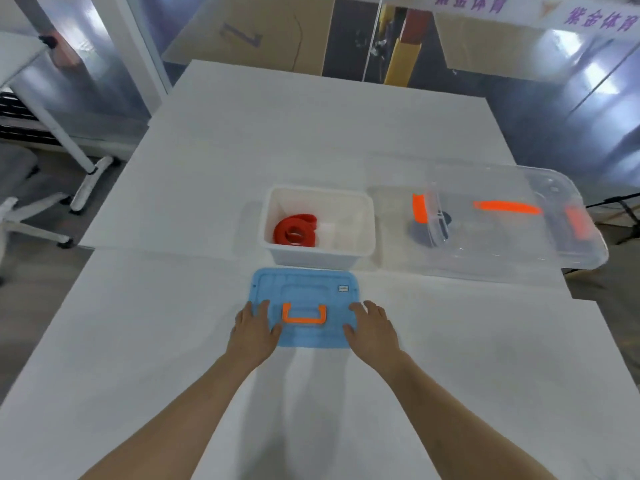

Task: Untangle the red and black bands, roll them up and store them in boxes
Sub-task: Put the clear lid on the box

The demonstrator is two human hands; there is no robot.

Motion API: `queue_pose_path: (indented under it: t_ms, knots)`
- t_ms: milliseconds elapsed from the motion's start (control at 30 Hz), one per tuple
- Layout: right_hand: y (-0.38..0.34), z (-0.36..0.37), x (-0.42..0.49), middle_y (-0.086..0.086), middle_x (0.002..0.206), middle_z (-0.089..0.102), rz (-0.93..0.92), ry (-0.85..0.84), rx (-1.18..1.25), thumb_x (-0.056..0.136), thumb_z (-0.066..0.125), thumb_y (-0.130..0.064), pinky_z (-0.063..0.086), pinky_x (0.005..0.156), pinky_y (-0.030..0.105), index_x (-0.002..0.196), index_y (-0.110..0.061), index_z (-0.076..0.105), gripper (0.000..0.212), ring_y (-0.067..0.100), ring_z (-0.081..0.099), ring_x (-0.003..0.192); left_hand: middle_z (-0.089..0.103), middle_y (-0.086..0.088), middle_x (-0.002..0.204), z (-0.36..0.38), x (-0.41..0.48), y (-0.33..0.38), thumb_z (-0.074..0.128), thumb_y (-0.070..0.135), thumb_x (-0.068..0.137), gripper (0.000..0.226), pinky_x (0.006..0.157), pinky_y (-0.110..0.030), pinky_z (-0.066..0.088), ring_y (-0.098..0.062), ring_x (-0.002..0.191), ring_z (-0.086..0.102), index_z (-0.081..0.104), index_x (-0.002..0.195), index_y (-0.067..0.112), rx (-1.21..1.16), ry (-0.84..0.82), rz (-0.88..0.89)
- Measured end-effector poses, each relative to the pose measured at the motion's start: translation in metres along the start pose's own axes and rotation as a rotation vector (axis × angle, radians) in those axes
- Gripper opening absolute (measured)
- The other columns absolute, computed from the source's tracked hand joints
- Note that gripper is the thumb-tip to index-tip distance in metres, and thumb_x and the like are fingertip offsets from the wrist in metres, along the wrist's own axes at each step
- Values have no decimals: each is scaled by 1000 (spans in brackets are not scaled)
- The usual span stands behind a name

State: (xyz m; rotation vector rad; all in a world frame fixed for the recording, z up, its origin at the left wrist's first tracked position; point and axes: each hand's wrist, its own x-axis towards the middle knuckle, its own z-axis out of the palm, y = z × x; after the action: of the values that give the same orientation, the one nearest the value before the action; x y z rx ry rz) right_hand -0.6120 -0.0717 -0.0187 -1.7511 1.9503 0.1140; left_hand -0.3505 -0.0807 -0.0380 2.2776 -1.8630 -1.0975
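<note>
Left hand (pixel 254 327) and right hand (pixel 372 327) rest flat on the blue lid's (pixel 304 289) ends on the near desk (pixel 138 341), fingers straight and apart. Just beyond, the rolled red band (pixel 294 232) lies in the white box (pixel 346 209); the clear box (pixel 519 258) at right holds perhaps the black band (pixel 420 233).

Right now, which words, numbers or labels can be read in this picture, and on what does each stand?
"紫金体育": on the white banner, seen twice.
"7": on the cardboard sheet.
Too small to read: the small label on the blue lid.
</note>
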Motion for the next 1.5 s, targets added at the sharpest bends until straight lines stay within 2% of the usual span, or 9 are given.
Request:
queue_pose_path:
  t_ms: [100,200,400,600,867,967,1033,1333,1500]
  knots:
    - [-3,15,14,13,157,38,65,-57,56,102,55,-43,49,109,48,154,-23,37,58,34,41,143,23,-17,168,3,16,-13,53,45,104,69,119,-50,34,-38,153,25,26,162,21,-135,-38,-45]
    - [-9,29,24,11,148,45,108,-88,191,101,59,-41,48,108,47,155,-21,35,62,35,45,135,29,-15,165,11,25,-16,55,45,103,70,118,-47,32,-39,148,31,26,162,19,-235,-27,-70]
    - [-16,45,10,10,147,49,241,-2,438,96,67,-43,39,115,45,150,-25,45,61,35,40,138,34,-10,164,8,15,-15,57,45,103,66,122,-46,25,-36,150,24,33,160,22,-436,0,-144]
    - [-22,27,-36,6,149,46,183,218,520,97,70,-36,34,111,33,142,-23,53,50,29,39,138,33,-4,163,-6,-30,-22,56,40,104,62,119,-43,28,-30,148,25,33,159,24,-507,94,-6]
    - [-41,-34,-40,7,155,39,77,405,554,99,70,-29,33,108,30,140,-23,55,44,27,34,140,38,2,159,-60,-42,13,56,40,103,58,112,-41,37,-27,138,32,36,156,25,-492,312,211]
    - [-42,-61,-7,9,151,43,70,412,536,99,70,-32,34,109,32,140,-22,56,45,30,37,137,45,-3,156,-82,-12,38,58,43,102,59,116,-47,37,-31,137,37,41,154,19,-468,355,234]
    - [-42,-79,21,11,149,46,61,395,509,98,69,-34,38,112,40,140,-22,56,46,33,39,135,46,-5,156,-99,14,55,59,41,103,60,117,-46,34,-31,138,36,41,154,16,-451,354,229]
    - [-41,-118,110,9,142,52,70,260,420,98,63,-42,39,111,45,143,-25,53,50,35,40,132,32,-16,157,-117,97,90,64,52,96,77,116,-45,30,-38,144,27,29,159,22,-167,145,181]
    - [-31,-107,116,10,165,26,-11,177,307,98,64,-42,37,120,48,152,-26,44,59,38,28,147,1,-17,169,-111,101,94,70,54,92,94,121,-51,29,-39,153,7,17,163,25,-90,85,188]
